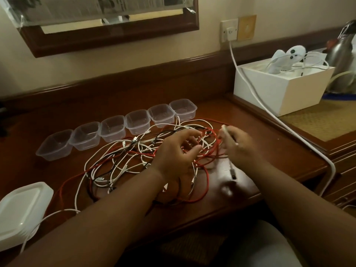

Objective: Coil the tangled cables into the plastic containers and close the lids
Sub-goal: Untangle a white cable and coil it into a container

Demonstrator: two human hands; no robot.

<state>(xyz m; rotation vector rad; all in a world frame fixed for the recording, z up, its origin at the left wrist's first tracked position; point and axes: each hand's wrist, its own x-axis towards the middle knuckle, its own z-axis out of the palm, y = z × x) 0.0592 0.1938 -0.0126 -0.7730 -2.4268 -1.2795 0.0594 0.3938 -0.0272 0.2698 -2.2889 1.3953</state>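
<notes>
The cables (146, 157) lie in one loose heap on the desk (269, 151), red, white and black strands crossing over each other, just in front of a row of six clear tubs (112, 128) that all stand empty and open. The lids (21, 205) sit stacked at the near left corner, well apart from the tubs. The left hand (173, 157) hovers over the middle of the heap with fingers loosely curled and spread; it seems to hold nothing, though a strand may run under the fingertips — too tangled to tell. The right hand (237, 145) is blurred but pinches a white cable (231, 166), one end showing above the fingers and the other hanging down to a plug just over the desk. Nothing is coiled yet, so the job looks barely begun. These leads should be light and limp, with some springiness that will make a coil want to open again in a small tub. The plugs are the stiff parts and will likely snag on loops, so the best hold is probably near a plug end, feeding it back through the crossings rather than hauling on the middle — pulling there would likely tighten the knot.
</notes>
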